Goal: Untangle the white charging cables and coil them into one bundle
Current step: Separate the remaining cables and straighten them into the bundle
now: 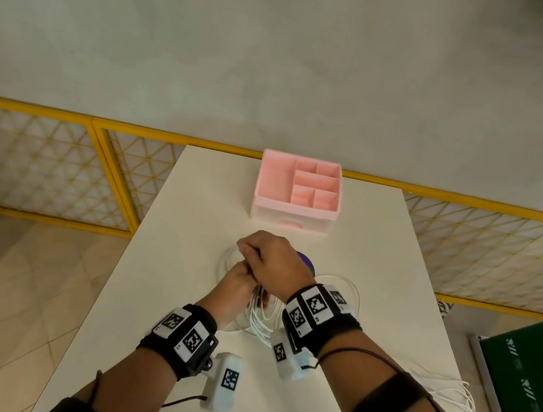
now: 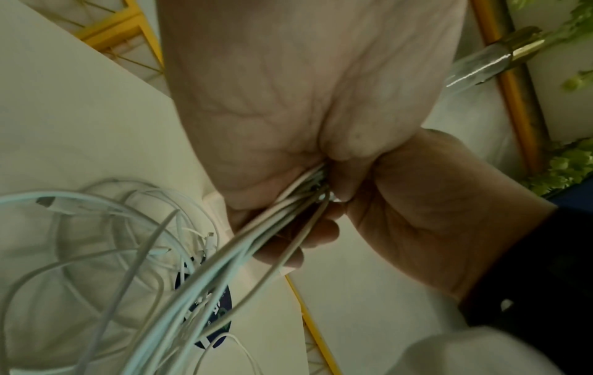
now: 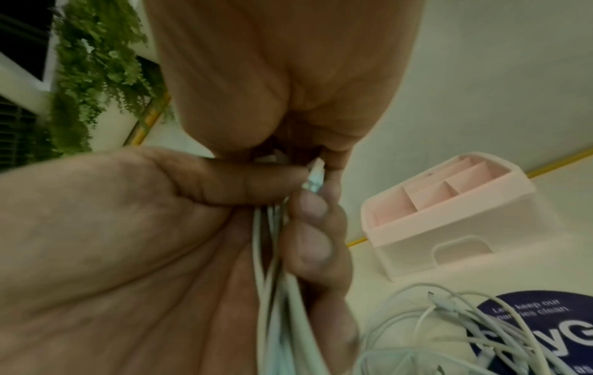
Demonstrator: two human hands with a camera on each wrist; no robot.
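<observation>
At left, above the surface (image 1: pixel 195 196), left hand (image 1: pixel 229 290) curled round a gathered run of white cables (image 1: pixel 257 318), thumb and fingers (image 3: pixel 308 243) pinching the strands side by side. Just right of it and touching, right hand (image 1: pixel 273 258) closed over the same strands at the top, knuckles up. Below both hands, loose loops hanging and spreading onto the surface, partly over a dark round sticker (image 3: pixel 545 327); a few plug ends lying free among them. Farther right, more cable trailing toward the near right edge. Beyond, near the far edge, a pink organizer (image 1: pixel 296 191), well apart from the cables. By the look of it, partly done: several strands gathered into one grip, but much slack uncoiled and apparently crossed, so untangling and winding left.
</observation>
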